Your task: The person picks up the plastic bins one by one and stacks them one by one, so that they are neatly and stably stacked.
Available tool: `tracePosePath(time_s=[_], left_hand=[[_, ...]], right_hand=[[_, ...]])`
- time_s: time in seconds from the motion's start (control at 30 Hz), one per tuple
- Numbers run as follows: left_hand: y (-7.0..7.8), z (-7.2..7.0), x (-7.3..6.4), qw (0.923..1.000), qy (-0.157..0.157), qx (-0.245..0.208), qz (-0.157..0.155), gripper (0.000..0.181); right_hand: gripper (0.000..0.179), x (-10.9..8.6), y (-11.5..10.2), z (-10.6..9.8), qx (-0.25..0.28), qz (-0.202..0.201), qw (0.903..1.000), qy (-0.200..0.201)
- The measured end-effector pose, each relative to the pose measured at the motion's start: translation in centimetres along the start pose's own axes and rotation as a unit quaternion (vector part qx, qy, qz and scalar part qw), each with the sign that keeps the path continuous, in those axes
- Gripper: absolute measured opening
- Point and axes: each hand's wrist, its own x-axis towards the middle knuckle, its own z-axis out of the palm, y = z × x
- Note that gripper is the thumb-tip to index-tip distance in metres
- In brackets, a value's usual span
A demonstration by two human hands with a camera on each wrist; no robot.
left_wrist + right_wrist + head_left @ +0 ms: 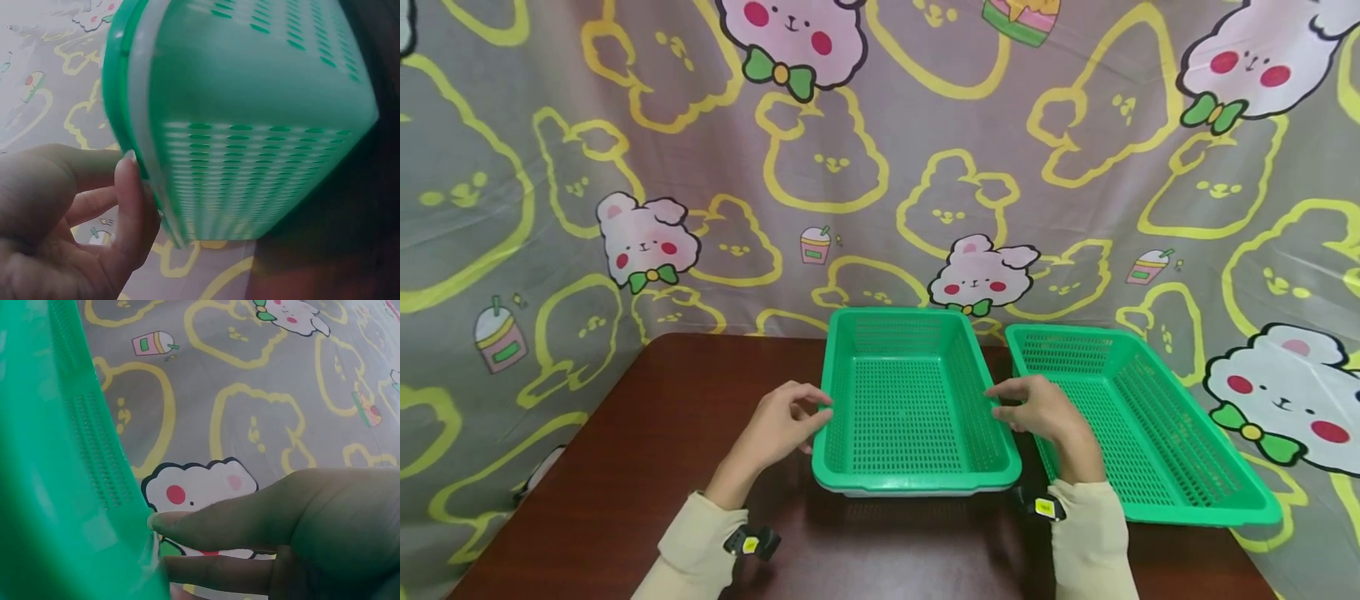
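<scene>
Beige left sleeve (696, 546) and right sleeve (1090, 542) lie nearest the head camera. Black left wrist device (765, 542) and right wrist device (1056, 510) each bear a yellow label; dark marks on both, too small to read. Wall cloth (947, 125) carries printed matter: rabbit faces with green bows, yellow outlines, pink drink cups with small green patches; any lettering on those patches is illegible at this scale.

Containers: central green basket (902, 412), rectangular, perforated floor and walls, stands mid-table in front of the cloth. Left wrist view shows it nested inside a white basket (141, 69); the two rims run close together, and green shows through the perforations of the outer wall. A pale edge of the outer one also appears below the near green rim. Right green basket (1120, 433), likewise perforated, sits just beside, set at an angle, on the dark reddish-brown table (715, 383).

Hands: left hand (782, 425) pinches the left rim of the nested pair, thumb and bent fingers at the edge; whether both rims are caught, cannot tell. Right hand (1041, 412) grips the opposite long rim between thumb and fingers; lower fingertips partly hidden.
</scene>
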Motion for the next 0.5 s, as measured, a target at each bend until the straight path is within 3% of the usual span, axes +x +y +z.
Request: tracePosePath(time_s=[0.13,0.23,0.37,0.5], left_hand=[[0.8,-0.3,0.0,0.9987,0.026,0.027,0.034,0.020],[1.8,-0.5,0.1,0.9948,0.037,0.054,0.078,0.019],[3.8,-0.4,0.4,0.9900,0.013,0.069,0.122,0.020],[6.1,-0.1,0.9,0.9880,-0.021,0.068,0.137,0.022]], right_hand=[[0.038,-0.5,-0.1,-0.6,0.010,-0.029,0.9995,-0.009],[0.044,-1.1,-0.1,-1.6,0.005,-0.040,0.9991,-0.009],[0.048,-2.1,0.0,-4.0,-0.019,-0.041,0.9990,0.001],[0.054,-2.6,0.1,-7.0,-0.056,-0.047,0.9973,0.012]])
